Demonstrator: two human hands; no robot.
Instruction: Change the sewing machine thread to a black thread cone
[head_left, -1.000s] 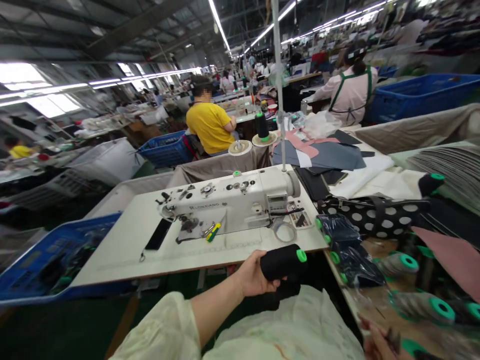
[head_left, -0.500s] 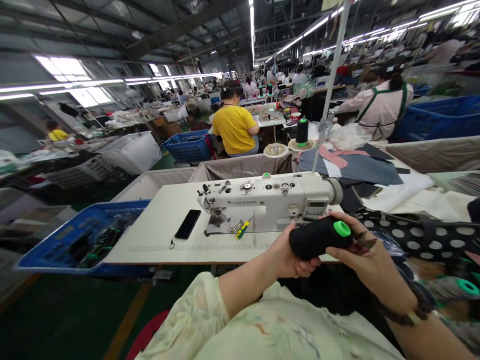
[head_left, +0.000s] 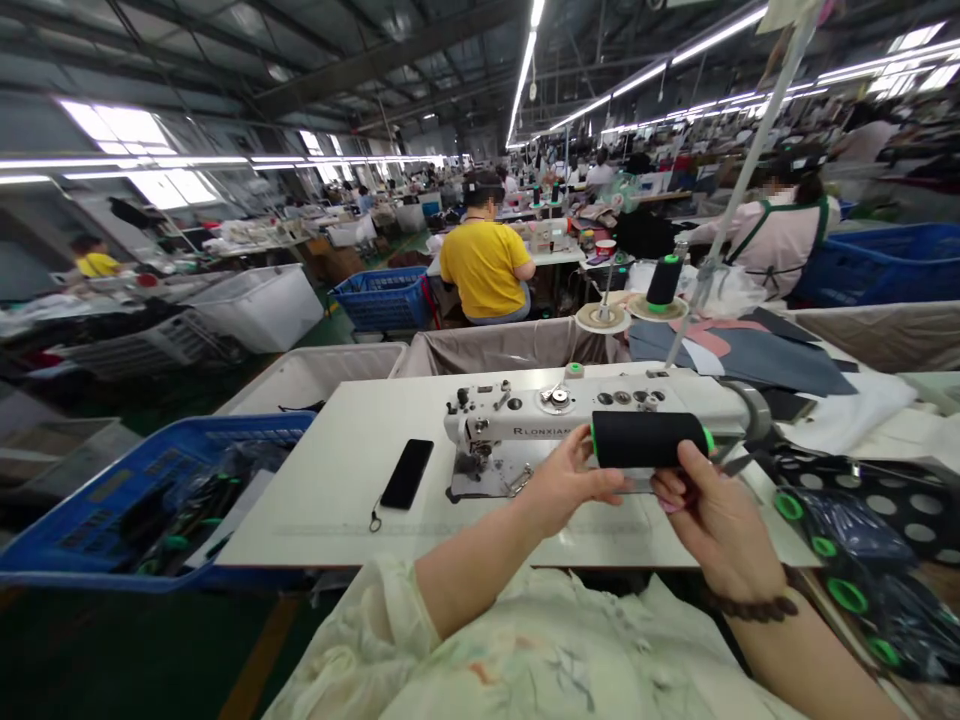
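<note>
A black thread spool point(head_left: 649, 439) with green ends lies sideways in the air, held between both my hands in front of the white sewing machine point(head_left: 592, 415). My left hand point(head_left: 566, 480) grips its left end with thumb and fingers. My right hand point(head_left: 712, 510) closes on its right part from below, and something thin and dark sticks out of it to the right; I cannot make out what. A black phone point(head_left: 406, 473) lies flat on the white table point(head_left: 337, 480), left of the machine.
A blue crate point(head_left: 105, 500) with dark items stands to the left. Bagged spools with green ends point(head_left: 832, 540) lie on the right. Behind the machine a black spool sits on a thread stand point(head_left: 664, 285), and fabric pieces point(head_left: 750, 350) are piled. A person in yellow point(head_left: 484, 265) sits ahead.
My view has shifted right and nearer to the machine. The spool has been lifted and turned level, and my right hand has come up from the lower right to grip it with the left.
</note>
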